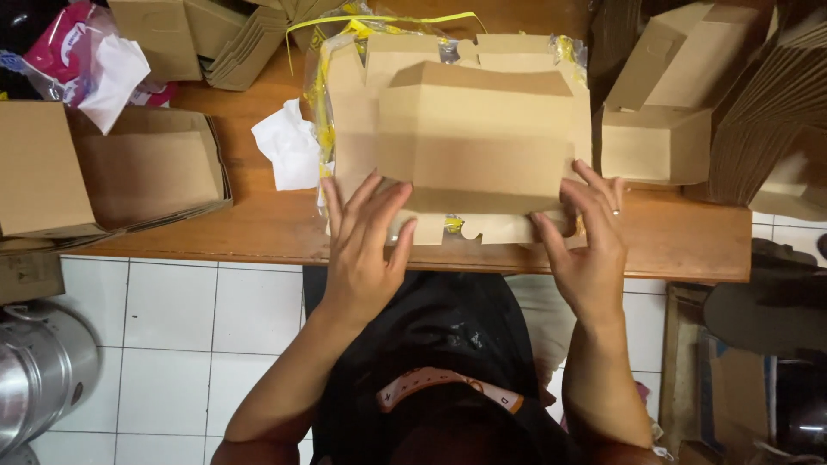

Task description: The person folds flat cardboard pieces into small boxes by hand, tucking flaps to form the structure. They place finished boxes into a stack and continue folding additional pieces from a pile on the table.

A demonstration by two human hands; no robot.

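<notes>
Flat cardboard box blank lies on the wooden table, near the front edge, top sheet of a stack of blanks partly wrapped in clear plastic with yellow strapping. Top blank is folded partway, a raised panel across the middle.

Left hand: fingers spread, palm down, fingertips pressing on the blank's lower left corner. Not gripping, just flat on it.
Right hand: fingers on the blank's lower right edge, thumb near the underside edge; loose pinch on the cardboard, ring on one finger. Hands well apart, one at each lower corner.

Around it: crumpled white paper just left of the stack. Further left, an open folded box and another closed one at the edge. Right side, an assembled open box and a stack of flat cardboard leaning. Back left, more folded blanks and a pink plastic bag. White tile floor below, metal pot at lower left.
</notes>
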